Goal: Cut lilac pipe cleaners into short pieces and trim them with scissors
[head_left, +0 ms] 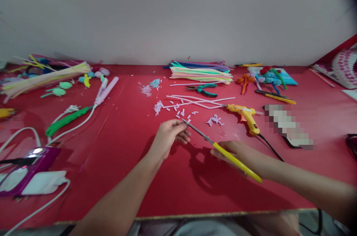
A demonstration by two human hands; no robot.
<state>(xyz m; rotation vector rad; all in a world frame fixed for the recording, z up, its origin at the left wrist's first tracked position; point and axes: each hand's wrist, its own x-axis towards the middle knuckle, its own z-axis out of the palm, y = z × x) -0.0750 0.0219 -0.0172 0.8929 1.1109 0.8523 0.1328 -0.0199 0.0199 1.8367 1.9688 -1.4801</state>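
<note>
My right hand (234, 150) is wrapped around the yellow handles of a pair of scissors (223, 150). Their narrow blades point up and left, with the tips at the fingers of my left hand (173, 131). Thumb and forefinger of that hand are pinched together; what lies between them is too small to make out. Short cut bits of pink pipe cleaner (182, 112) are scattered just beyond the fingertips. Long pink pipe cleaners (200, 102) lie crossed behind them. Small pink star-like twists (214, 120) sit nearby, beside a heap of tiny pink pieces (158, 107).
A yellow glue gun (245, 115), pliers (202, 89) and a blurred-out flat object (288, 126) lie beyond my hands. Pipe-cleaner bundles (200, 74) line the wall. On the left are a pink hair straightener (107, 91), a green-handled tool (67, 120) and a purple power strip (41, 165) with cords.
</note>
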